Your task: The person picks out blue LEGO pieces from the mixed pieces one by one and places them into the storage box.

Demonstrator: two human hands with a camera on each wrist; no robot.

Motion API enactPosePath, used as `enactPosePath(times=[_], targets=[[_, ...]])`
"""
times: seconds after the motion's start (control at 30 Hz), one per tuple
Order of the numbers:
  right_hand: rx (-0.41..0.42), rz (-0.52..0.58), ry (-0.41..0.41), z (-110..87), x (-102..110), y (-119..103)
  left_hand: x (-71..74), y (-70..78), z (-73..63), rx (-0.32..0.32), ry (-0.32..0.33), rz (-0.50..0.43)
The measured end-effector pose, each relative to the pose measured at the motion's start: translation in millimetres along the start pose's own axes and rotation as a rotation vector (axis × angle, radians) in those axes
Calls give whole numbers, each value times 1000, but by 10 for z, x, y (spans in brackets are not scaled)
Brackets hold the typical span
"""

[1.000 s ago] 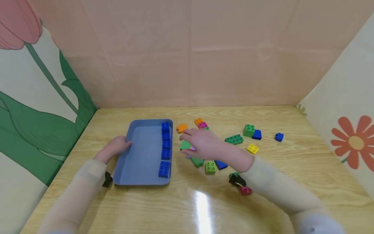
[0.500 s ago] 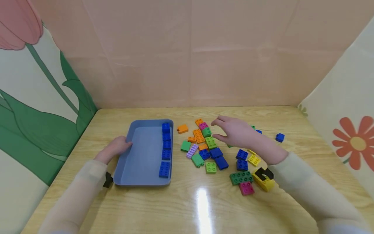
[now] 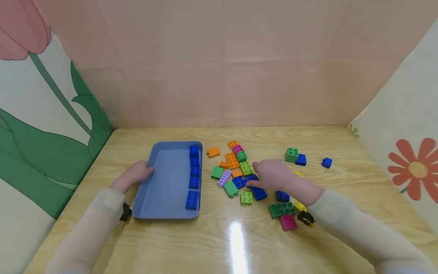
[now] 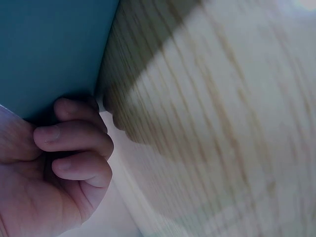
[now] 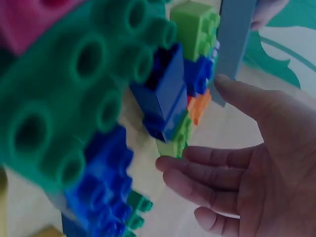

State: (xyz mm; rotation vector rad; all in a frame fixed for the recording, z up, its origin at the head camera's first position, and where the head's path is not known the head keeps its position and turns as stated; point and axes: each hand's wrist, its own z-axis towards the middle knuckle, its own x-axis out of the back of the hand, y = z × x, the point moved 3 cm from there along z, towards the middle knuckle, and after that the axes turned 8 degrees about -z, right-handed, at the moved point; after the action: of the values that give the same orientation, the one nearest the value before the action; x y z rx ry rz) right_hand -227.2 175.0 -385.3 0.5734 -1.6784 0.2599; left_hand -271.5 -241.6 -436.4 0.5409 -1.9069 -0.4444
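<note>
In the head view my left hand (image 3: 137, 172) grips the left rim of a blue-grey tray (image 3: 141, 201), thumb over the edge. In the left wrist view its fingers (image 4: 74, 136) curl against the tray's outer wall. A column of blue toy bricks (image 3: 192, 200) lies along the tray's right inner side. My right hand (image 3: 273, 175) is over two blue bricks (image 3: 259, 193) right of the tray, partly covering one. In the right wrist view its thumb and fingers are spread apart, with nothing held between them. A lime green brick (image 3: 246, 168) lies beside the fingertips.
Orange (image 3: 213, 152), green, purple and pink bricks lie between tray and right hand. A dark green brick (image 3: 282, 209) and a magenta brick (image 3: 288, 222) lie below the right forearm. A green brick (image 3: 291, 155) and a small blue brick (image 3: 326, 163) lie further right.
My right hand has moved right from beside the tray, then down toward the blue bricks in the pile. My left hand stays on the tray's rim.
</note>
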Motion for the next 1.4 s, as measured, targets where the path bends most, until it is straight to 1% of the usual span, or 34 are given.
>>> enactPosePath(times=[0.27,0.43,0.6,0.8,1.07,1.13,1.4], targets=[[-70,-18,-58,63,-87,-77,-6,9,-27,25,-11,-9],[-96,-27,-71,103,-116,-89,-10,6,-19,34,-15,-10],[-111,-50,-73,116,-128,-95,-8,-2,-14,30,-19,-8],[-88,-25,-88,109,-110,-85,-12,-1,-15,36,-18,-10],[-30,-65,-93,121,-99,-73,-22,-2,-8,31,-13,-14],[-20,-69,-94,124,-106,-78,-23,0,-3,39,-11,-20],[-14,-79,-94,128,-138,-80,-27,-24,20,40,-7,-21]])
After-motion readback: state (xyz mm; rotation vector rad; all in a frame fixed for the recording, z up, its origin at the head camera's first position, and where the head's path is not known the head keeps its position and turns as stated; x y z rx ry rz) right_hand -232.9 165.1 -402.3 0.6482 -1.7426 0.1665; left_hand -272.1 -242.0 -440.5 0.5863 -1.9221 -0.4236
